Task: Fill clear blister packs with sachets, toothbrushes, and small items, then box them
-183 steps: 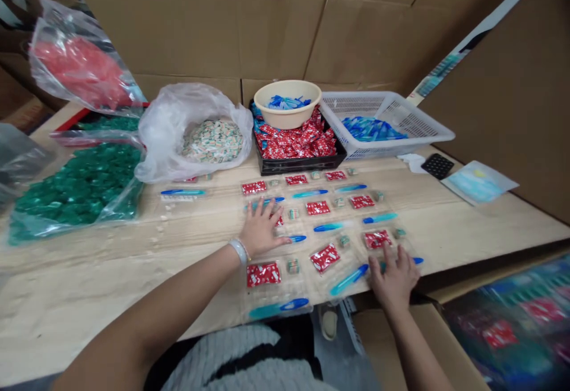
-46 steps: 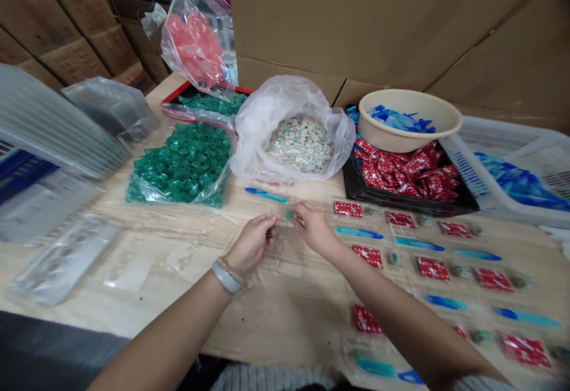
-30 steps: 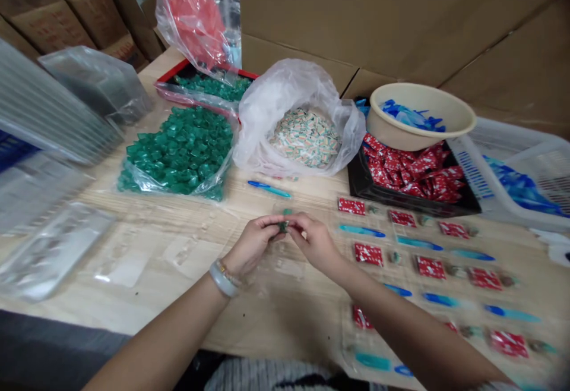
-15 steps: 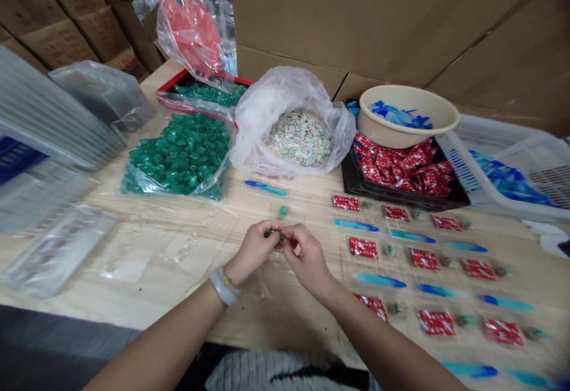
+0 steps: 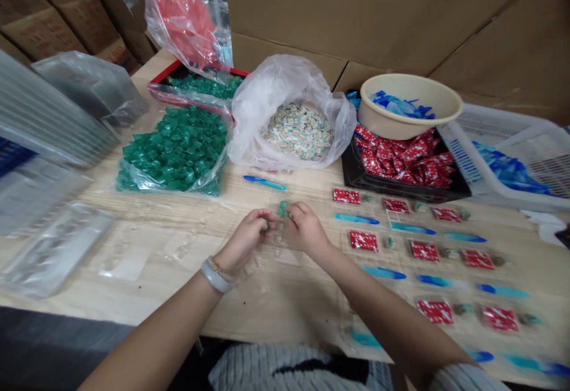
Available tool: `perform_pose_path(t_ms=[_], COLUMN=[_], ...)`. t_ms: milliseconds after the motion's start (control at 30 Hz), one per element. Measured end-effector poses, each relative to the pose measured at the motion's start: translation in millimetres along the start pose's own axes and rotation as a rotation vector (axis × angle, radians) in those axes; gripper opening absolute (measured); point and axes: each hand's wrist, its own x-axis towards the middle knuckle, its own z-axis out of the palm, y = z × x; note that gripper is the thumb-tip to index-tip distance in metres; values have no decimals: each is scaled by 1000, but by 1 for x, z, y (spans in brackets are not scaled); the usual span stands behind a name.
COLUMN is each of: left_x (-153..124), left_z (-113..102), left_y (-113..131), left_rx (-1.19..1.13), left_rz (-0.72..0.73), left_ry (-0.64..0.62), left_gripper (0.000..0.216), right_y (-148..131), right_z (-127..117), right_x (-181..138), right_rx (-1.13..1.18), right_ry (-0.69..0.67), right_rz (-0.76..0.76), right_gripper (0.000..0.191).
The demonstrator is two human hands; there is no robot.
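Note:
My left hand (image 5: 244, 237) and my right hand (image 5: 303, 229) meet over the middle of the wooden table (image 5: 146, 296), fingers curled, above a clear blister tray (image 5: 280, 242). A small green candy (image 5: 283, 207) sits at my right fingertips. My left fingers are closed in a pinch, and something small and dark shows between them. A blue pen (image 5: 265, 182) lies just beyond. To the right lie clear trays filled with red packets (image 5: 364, 240) and blue pens (image 5: 356, 219).
Behind stand a bag of green candies (image 5: 176, 150), a white bag of striped candies (image 5: 299, 131), a black tray of red packets (image 5: 403, 156), a beige bowl (image 5: 409, 106), a white basket (image 5: 516, 162). Empty clear trays (image 5: 53, 248) lie at the left. Cardboard walls surround the table.
Both hands moved slightly away from me, up to the green candy in the clear tray; half a second ago they were pinched together nearer to me. The view shifted a little.

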Motion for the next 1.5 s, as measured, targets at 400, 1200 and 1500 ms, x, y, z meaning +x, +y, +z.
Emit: perform_pose_path(t_ms=[400,1200,1500], left_x=[-1,-29,-20], left_z=[-3,11,7], left_y=[1,-8,-7], left_rx=[-196,294,306], left_rz=[-39,248,178], left_ry=[-102,-211,-57], left_gripper=[20,22,25], right_y=[-25,-35,-32], right_z=[-13,-2,-15], right_x=[-11,-41,-35], right_rx=[271,1275,521], right_ry=[4,201,73], right_rz=[8,605,226], right_gripper=[19,26,11])
